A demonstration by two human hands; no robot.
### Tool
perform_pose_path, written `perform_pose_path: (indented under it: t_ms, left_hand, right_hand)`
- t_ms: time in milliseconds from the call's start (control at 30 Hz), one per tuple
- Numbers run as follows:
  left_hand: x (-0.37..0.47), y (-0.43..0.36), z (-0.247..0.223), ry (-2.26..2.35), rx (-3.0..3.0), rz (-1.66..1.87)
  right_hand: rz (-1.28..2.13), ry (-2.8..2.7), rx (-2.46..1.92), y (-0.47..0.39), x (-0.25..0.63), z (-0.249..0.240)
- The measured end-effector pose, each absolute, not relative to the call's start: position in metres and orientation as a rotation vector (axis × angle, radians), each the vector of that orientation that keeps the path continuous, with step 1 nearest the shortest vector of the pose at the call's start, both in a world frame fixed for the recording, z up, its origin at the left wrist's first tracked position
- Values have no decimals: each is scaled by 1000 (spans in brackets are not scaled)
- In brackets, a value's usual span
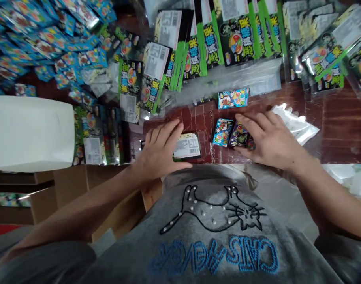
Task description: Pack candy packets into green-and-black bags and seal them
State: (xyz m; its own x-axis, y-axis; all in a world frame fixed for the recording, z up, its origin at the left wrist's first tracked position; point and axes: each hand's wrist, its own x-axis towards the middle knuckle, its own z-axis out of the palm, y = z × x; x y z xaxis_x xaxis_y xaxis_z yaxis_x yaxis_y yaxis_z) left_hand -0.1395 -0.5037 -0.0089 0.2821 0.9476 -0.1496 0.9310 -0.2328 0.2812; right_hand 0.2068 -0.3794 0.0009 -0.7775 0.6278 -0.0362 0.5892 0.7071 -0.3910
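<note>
My left hand (159,150) lies palm down with its fingers stretched and thumb apart. It partly covers a flat printed pouch (187,146) with a barcode on its pale label. My right hand (269,134) has its index finger and thumb on opposite edges of small dark purple candy packets (239,134); the palm side is hidden. Right beside those sits a blue candy packet (222,132). Another blue packet (233,98) lies a little farther back. Under the right wrist is a clear and silvery plastic bag (299,124).
Many blue packets (50,43) are heaped at the back left. Rows of black and green printed pouches (236,39) lie along the back. A white bin (32,134) stands at the left beside upright pouches (94,136). Cardboard boxes (70,193) are below the dark red table (340,134).
</note>
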Motion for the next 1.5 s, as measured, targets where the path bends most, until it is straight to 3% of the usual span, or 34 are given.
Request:
perform_pose_path:
  t_ms: [67, 167, 233, 300, 467, 700, 833, 1000, 1267, 1500]
  left_hand:
    - [-120, -493, 0, 1682, 2226, 263]
    - [-84, -474, 7, 1443, 2285, 494]
    - [-59, -463, 1, 1274, 2327, 603]
    - [-36, -455, -12, 1247, 2314, 645]
    - [-21, -456, -22, 1485, 2252, 492]
    - [-124, -505, -4, 1792, 2204, 196]
    - [-154, -524, -23, 1782, 2151, 8]
    - [-148, -524, -32, 1846, 2088, 97]
    - [-153, -528, -34, 1891, 2030, 226]
    - [-158, -521, -36, 1831, 2104, 233]
  right_hand:
    - [839, -2655, -1004, -379, 208, 14]
    - [1568, -2252, -982, -386, 212, 17]
    - [1840, -1945, -1080, -392, 214, 11]
    - [1696, -1826, -1266, -395, 215, 5]
    - [834, -2289, -1529, -379, 214, -6]
    - [344, -2705, -1326, -369, 207, -21]
    - [382, -2766, -1034, -388, 190, -40]
    - [485, -2721, -885, -394, 170, -62]
    - [354, -2496, -890, -395, 144, -45]
    - [726, -2703, -601, -414, 145, -50]
